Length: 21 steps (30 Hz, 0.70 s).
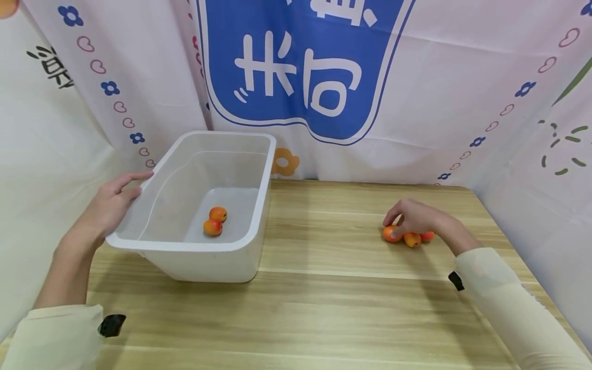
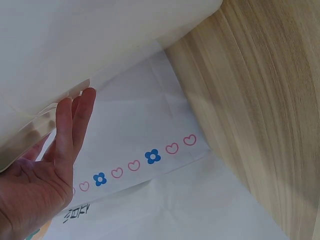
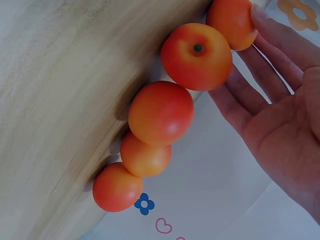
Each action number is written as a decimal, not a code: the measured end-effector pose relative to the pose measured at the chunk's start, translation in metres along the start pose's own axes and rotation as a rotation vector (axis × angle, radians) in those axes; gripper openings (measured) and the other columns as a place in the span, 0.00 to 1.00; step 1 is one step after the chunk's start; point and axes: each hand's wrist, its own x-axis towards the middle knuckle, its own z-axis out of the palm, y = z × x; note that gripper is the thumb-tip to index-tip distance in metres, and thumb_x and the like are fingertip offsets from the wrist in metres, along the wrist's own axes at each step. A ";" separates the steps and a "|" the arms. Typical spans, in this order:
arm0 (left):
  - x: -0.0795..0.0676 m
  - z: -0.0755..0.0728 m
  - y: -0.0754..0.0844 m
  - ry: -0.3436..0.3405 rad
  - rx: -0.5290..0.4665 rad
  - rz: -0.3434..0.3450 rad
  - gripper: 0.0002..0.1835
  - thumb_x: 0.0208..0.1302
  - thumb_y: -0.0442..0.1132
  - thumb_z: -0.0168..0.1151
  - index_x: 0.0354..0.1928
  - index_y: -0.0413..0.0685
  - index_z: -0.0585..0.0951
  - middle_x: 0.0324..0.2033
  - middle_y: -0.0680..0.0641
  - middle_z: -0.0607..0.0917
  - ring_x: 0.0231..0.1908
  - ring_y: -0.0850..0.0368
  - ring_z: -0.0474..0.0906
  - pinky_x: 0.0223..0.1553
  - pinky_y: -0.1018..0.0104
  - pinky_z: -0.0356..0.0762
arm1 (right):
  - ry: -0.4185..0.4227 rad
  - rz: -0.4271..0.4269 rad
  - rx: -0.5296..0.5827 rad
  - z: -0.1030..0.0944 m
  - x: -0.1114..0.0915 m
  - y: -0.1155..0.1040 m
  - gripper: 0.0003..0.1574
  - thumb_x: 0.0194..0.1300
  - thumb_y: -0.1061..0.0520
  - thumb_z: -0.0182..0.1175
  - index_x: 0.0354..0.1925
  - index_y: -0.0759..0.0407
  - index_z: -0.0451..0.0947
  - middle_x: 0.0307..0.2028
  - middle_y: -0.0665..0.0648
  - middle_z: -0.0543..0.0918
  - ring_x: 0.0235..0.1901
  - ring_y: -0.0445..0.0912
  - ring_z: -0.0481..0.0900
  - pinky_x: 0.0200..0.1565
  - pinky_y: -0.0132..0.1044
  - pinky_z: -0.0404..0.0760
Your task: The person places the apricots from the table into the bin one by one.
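At the far right of the table, my right hand pinches an orange-red fruit between thumb and fingers. In the right wrist view several like it lie in a row touching each other, the nearest neighbour showing a dimple with a small green stem end. On the left, my left hand holds the side rim of a deep white plastic tub, the fingers reaching under the rim from outside. Two more orange-red fruits lie side by side on the tub's floor.
The wood-grain table stretches between the tub and the fruit row. A white printed cloth with a blue sign hangs behind, and cloth also closes off both sides. Black straps show at my sleeves.
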 end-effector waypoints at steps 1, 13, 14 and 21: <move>0.000 0.000 0.000 0.000 0.001 0.002 0.27 0.83 0.38 0.35 0.78 0.35 0.58 0.68 0.16 0.61 0.30 0.71 0.76 0.27 0.67 0.81 | -0.004 0.003 0.003 0.000 0.000 -0.001 0.20 0.60 0.61 0.76 0.50 0.66 0.87 0.49 0.61 0.88 0.46 0.54 0.87 0.52 0.51 0.86; 0.001 0.000 -0.001 0.007 -0.004 0.012 0.27 0.83 0.39 0.35 0.78 0.36 0.59 0.64 0.17 0.65 0.29 0.69 0.77 0.25 0.66 0.81 | 0.129 -0.114 0.061 -0.005 0.006 -0.013 0.22 0.63 0.60 0.74 0.53 0.67 0.85 0.49 0.61 0.88 0.49 0.56 0.86 0.57 0.56 0.83; 0.001 0.000 -0.001 0.008 -0.005 0.013 0.27 0.83 0.39 0.36 0.78 0.36 0.59 0.65 0.17 0.65 0.29 0.69 0.77 0.25 0.66 0.81 | 0.134 -0.119 0.076 -0.006 0.007 -0.015 0.22 0.63 0.60 0.74 0.54 0.68 0.85 0.50 0.62 0.88 0.49 0.57 0.87 0.56 0.55 0.83; 0.000 -0.001 -0.001 0.006 0.000 0.009 0.27 0.83 0.39 0.35 0.77 0.34 0.59 0.67 0.17 0.63 0.30 0.71 0.76 0.26 0.67 0.81 | 0.157 -0.150 0.129 -0.008 0.008 -0.028 0.24 0.63 0.59 0.75 0.55 0.67 0.84 0.52 0.63 0.87 0.47 0.56 0.88 0.53 0.51 0.86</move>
